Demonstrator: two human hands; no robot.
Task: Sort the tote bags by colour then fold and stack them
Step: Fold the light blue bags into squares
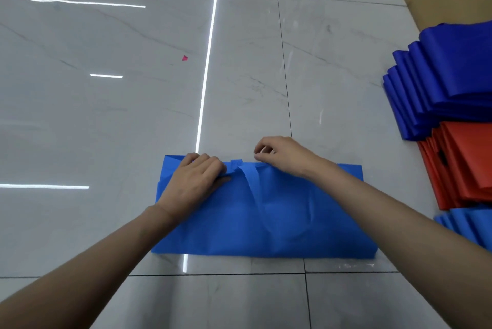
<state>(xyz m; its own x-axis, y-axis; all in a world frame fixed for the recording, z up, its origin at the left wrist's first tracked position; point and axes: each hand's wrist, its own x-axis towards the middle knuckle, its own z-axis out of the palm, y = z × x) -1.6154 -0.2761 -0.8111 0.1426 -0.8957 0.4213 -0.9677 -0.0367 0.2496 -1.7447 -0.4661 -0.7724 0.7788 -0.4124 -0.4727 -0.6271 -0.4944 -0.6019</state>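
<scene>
currently, item one: a light blue tote bag (266, 217), folded into a wide band, lies flat on the grey marble-pattern floor (106, 115) directly in front of you, its long fold edge nearest you. one handle strap (251, 182) runs down from the far edge across the middle of the fabric.

item two: your left hand (195, 182) rests palm down on the bag's far-left part, fingers close together and curled at the far edge, pressing the fabric; whether they pinch it, you cannot tell.

item three: your right hand (282, 154) sits at the far edge just right of the strap, fingertips drawn together and pinching the edge of the cloth.

item four: at your right, a fanned dark blue stack (439, 81), a red stack (466, 166) overlapped by it, and a light blue stack (463, 225) at the frame edge nearest you.

item five: a small red scrap (184, 58) on the floor, well apart from the bag.
</scene>
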